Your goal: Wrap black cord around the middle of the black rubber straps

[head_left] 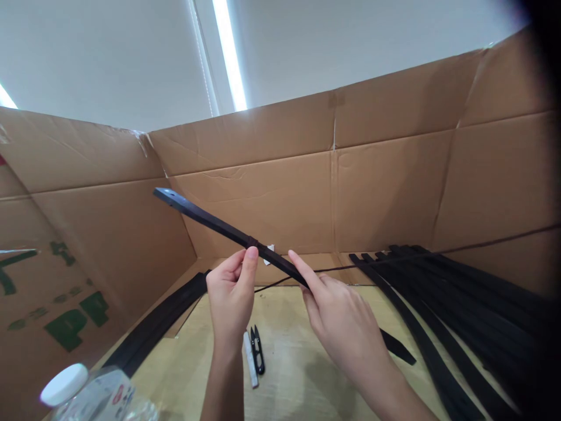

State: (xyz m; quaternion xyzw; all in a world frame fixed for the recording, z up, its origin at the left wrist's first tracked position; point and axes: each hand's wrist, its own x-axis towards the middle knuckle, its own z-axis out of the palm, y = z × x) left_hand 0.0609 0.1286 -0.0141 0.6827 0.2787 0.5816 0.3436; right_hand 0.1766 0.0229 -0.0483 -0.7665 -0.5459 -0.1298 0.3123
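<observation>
Far to the lower left of the grip we see a clear bottle (94, 397) with a white cap, near the edge of the wooden table (298, 374). Between it and the grip, a bundle of dark strips (160, 321) lies flat along the foot of the cardboard wall (109, 234).

The black strap (205, 219) is held up in the air on a slant. Its free end rises up and to the left of the grip, and its lower end comes out down and to the right, past the wrist.

The left hand (232, 298) pinches the strap from below. Thumb and forefinger are closed tight on it, right where a brownish band wraps round it.

Straight below that grip, on the table, lie small black thread snips (258, 349) and a white stick (250, 361), just beside each other.

Just right of the pinch, the right hand (346, 327) lays its outstretched forefinger along the strap. The other fingers fold under and the thumb is hidden, so we cannot tell whether this hand clamps the strap or only rests on it.

A thin black thread (394, 261) runs off to the right from between the two hands. Well to the right of the grip, a fanned pile of black straps (464, 310) leans against the cardboard.
</observation>
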